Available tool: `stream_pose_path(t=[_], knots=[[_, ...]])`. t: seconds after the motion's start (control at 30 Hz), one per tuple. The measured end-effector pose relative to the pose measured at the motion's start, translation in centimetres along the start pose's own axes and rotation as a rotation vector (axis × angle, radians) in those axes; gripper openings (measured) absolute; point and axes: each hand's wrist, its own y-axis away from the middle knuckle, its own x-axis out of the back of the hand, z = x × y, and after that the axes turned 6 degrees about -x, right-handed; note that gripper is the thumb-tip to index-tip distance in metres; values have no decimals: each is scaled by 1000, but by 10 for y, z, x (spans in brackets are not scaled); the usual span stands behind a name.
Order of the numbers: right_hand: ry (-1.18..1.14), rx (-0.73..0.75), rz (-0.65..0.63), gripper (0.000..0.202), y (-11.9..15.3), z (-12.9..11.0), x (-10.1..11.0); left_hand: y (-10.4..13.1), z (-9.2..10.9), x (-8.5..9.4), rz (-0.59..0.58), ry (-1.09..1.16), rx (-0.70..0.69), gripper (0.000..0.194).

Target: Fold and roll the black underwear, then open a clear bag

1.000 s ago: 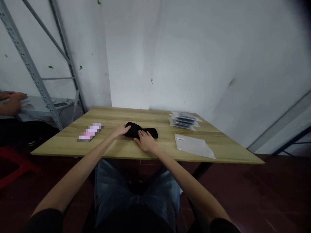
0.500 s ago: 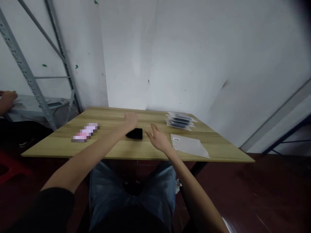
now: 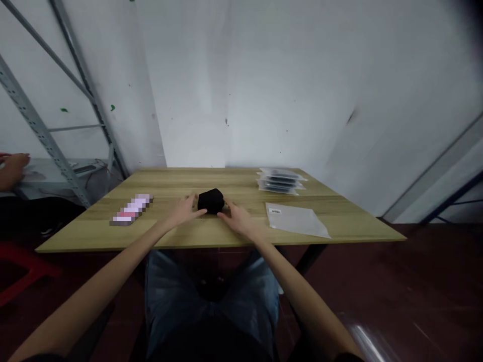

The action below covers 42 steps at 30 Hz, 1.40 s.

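Black folded cloth bundle (image 3: pixel 211 201) is sitting mid-table on the wooden table (image 3: pixel 188 234), and both hands are closing in on it. Left hand (image 3: pixel 184 211) is touching its left side, fingers loosely together; right hand (image 3: pixel 236 217) is touching the right side, fingers slightly spread. Clear plastic bag (image 3: pixel 296 219) is lying just right, with a stack of packed bags (image 3: pixel 281 181) sitting behind it.

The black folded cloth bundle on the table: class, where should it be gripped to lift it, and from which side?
Probably grip the black cloth bundle by its two short ends, coming in from left and right, where the left hand and right hand already flank it. It is compact and soft, so squeezing both ends should keep the folds together.
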Motion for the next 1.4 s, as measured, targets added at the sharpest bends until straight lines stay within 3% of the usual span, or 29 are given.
stream_pose_path(t=[0.1,0.2,0.3,0.43,0.53,0.63,0.77,0.87,1.0,1.2,1.4], knots=[[33,-30,58,67,4,-17,-7,15,-22,-19,45,105,-123,57],[91,-33,68,53,1,-25,-12,13,-25,-36,163,79,-120,36],[155,33,11,47,-5,-25,-12,6,-22,-44,208,52,-88,28],[189,77,-18,48,-2,-22,2,11,-22,-42,202,16,-82,32],[151,60,48,50,-3,-24,20,18,-23,-33,237,-30,-131,39],[91,113,136,55,-21,-30,28,9,-23,-28,313,-31,-136,57],[54,213,80,62,-55,-35,6,-21,-25,-42,198,-18,-201,80],[65,183,-63,64,-65,-27,-26,-36,-30,-64,78,-6,-282,66],[29,160,-73,67,-58,-10,-55,-37,-38,-85,29,9,-374,62],[-9,164,-84,70,-56,-4,-57,-34,-41,-90,17,49,-328,73],[-17,80,-98,69,-71,-4,-53,-64,-42,-92,-13,65,-271,66]])
